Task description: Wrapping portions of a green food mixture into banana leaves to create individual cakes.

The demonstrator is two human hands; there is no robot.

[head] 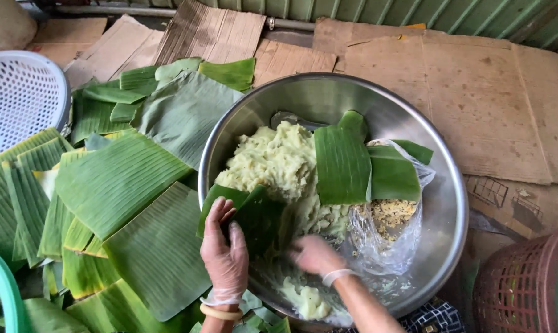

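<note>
two gloved hands work over a big steel bowl [442,203] that sits low on flattened cardboard [494,92], tilted a little toward the person so its contents are within easy reach. the left hand [224,250] holds a dark green banana leaf piece [245,213] at the near rim of the bowl, fingers [220,216] closed around its edge and thumb pressed on top, so the leaf sits cupped like a small tray (a shape that would keep a soft filling from sliding off). the right hand [316,254] is blurred with motion, low in the bowl beside the pale green mash [279,160]; whether its fingers are curled on a lump of mash or spread, i cannot tell.

more cut leaf pieces [353,163] lie on top of the mash and over a clear plastic bag [393,240] of yellowish crumbly filling, which seems to keep them clean and close at hand. the bag stands open against the bowl's right wall, mouth up, so it can be reached without lifting it.

to the left, a broad stack of banana leaves [115,185] is fanned out on the floor, trimmed into rough rectangles and overlapping, just beside the bowl's rim. a white perforated basket [20,92] sits beyond them at the far left, and a reddish basket [525,283] stands at the right edge.
</note>
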